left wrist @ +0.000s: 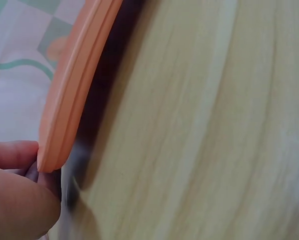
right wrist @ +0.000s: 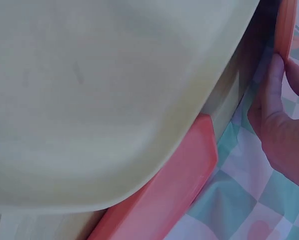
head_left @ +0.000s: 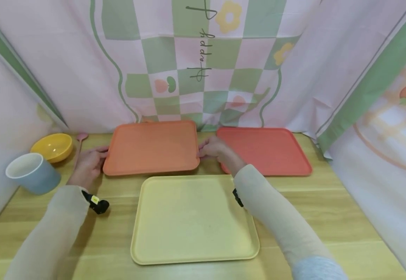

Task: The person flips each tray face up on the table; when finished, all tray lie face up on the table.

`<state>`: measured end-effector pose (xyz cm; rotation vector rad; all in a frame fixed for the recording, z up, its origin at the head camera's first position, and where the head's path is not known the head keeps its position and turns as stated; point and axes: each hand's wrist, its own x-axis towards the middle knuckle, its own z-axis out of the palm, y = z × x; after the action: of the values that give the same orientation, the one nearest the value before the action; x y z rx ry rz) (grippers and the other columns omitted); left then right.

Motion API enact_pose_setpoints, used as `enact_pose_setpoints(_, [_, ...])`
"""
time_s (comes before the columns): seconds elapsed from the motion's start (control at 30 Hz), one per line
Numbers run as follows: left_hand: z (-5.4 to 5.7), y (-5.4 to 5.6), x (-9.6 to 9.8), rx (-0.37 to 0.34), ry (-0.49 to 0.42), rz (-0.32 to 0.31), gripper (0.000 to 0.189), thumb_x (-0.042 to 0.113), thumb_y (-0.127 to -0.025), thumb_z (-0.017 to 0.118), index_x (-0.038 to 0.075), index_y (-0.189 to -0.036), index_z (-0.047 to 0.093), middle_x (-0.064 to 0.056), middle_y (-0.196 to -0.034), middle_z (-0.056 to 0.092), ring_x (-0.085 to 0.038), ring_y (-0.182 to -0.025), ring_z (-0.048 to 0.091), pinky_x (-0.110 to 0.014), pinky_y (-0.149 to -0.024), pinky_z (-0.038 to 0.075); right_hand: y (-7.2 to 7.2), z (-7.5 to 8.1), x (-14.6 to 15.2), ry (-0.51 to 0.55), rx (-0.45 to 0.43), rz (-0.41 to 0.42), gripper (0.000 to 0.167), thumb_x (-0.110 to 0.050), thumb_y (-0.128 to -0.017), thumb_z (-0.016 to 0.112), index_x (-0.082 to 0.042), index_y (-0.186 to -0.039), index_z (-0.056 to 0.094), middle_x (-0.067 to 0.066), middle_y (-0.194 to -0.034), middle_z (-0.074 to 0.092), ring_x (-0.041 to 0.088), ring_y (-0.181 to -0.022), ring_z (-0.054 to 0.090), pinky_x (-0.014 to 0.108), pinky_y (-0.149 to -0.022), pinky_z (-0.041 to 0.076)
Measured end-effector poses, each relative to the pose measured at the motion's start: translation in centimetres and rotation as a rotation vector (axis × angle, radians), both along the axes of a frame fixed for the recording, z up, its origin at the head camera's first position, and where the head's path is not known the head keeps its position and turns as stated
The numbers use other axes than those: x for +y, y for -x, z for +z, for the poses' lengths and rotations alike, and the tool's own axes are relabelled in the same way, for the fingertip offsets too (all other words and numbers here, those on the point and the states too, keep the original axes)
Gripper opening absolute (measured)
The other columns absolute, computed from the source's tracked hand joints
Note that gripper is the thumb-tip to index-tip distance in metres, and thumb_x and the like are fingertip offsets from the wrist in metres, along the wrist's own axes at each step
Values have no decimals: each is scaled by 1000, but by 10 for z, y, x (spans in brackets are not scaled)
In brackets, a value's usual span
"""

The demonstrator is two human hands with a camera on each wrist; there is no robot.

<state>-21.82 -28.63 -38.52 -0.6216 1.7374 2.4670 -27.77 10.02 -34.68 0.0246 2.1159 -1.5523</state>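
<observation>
An orange tray is held at the back left by its two short sides. My left hand grips its left edge; the left wrist view shows fingers and thumb at the rim, with dark shadow between tray and table. On the opposite side my right hand pinches the right edge between thumb and fingers, also visible in the right wrist view. In front lies a pale yellow tray, flat on the wooden table. A red tray lies at the back right, its left part passing behind my right hand.
Left of my left hand stand a blue-grey cup and a yellow bowl. A pink spoon lies beside the bowl, partly behind that hand. A checkered curtain hangs along the table's back edge.
</observation>
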Motion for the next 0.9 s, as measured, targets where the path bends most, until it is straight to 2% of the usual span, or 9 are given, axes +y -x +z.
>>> enact_pose_setpoints(0.03, [-1,0,0,-4,8,-2,44,-10,-101,48,-3,-144,51,9,-82,73,-5,-77,67,-19,-68,56,0,-1,0,-10,3,7,23,19,-86,65,17,-107,55,15,-93,57,19,-70,67,38,-87,60])
enact_pose_setpoints(0.1, [-2,1,-1,-5,13,-13,41,-10,-101,48,0,-139,58,9,-82,73,-5,-77,66,-19,-67,56,1,-3,-1,-25,3,15,23,19,-86,65,17,-106,55,15,-93,57,19,-72,67,38,-88,59])
enact_pose_setpoints(0.27, [-6,3,-5,2,37,-25,36,-12,-99,49,10,-112,74,12,-82,73,-3,-78,64,-18,-67,55,0,-7,-6,-88,0,44,28,18,-87,66,19,-113,57,18,-103,58,27,-91,69,37,-89,59])
enact_pose_setpoints(0.3, [-7,4,-6,1,55,-25,37,-12,-99,49,8,-119,72,12,-82,72,-3,-78,64,-18,-68,55,0,-7,-7,-103,-1,52,29,18,-87,65,19,-115,57,20,-108,59,30,-96,68,36,-89,59])
enact_pose_setpoints(0.33, [-7,4,-7,0,68,-22,38,-13,-98,49,9,-118,73,13,-82,72,-3,-78,64,-17,-67,55,0,-7,-8,-116,-1,59,31,18,-87,65,19,-117,57,22,-113,59,32,-101,68,35,-89,59])
enact_pose_setpoints(0.47, [-8,6,-6,-40,165,-26,48,-11,-99,50,-1,-145,52,15,-83,70,-1,-80,61,-16,-67,54,-1,-8,-10,-156,2,79,31,16,-88,64,19,-119,58,27,-126,58,34,-109,66,34,-88,59])
enact_pose_setpoints(0.57, [-7,7,-5,-75,252,-36,54,-8,-100,51,-3,-152,40,17,-84,67,-1,-82,59,-16,-68,53,0,-8,-10,-170,3,90,31,15,-89,64,19,-119,59,27,-129,58,34,-110,66,34,-88,59])
enact_pose_setpoints(0.73, [-9,9,-5,-98,340,-36,51,-7,-99,53,-5,-149,45,15,-81,65,-2,-85,59,-16,-69,54,0,-8,-10,-205,-2,116,31,16,-88,64,18,-119,59,25,-129,57,34,-110,66,34,-88,59])
enact_pose_setpoints(0.9, [-12,12,-7,-92,430,-22,48,-7,-96,58,-9,-144,50,17,-74,66,-1,-78,60,-17,-67,54,2,-10,-9,-215,5,135,27,17,-88,64,17,-114,59,20,-112,59,27,-93,69,34,-84,61])
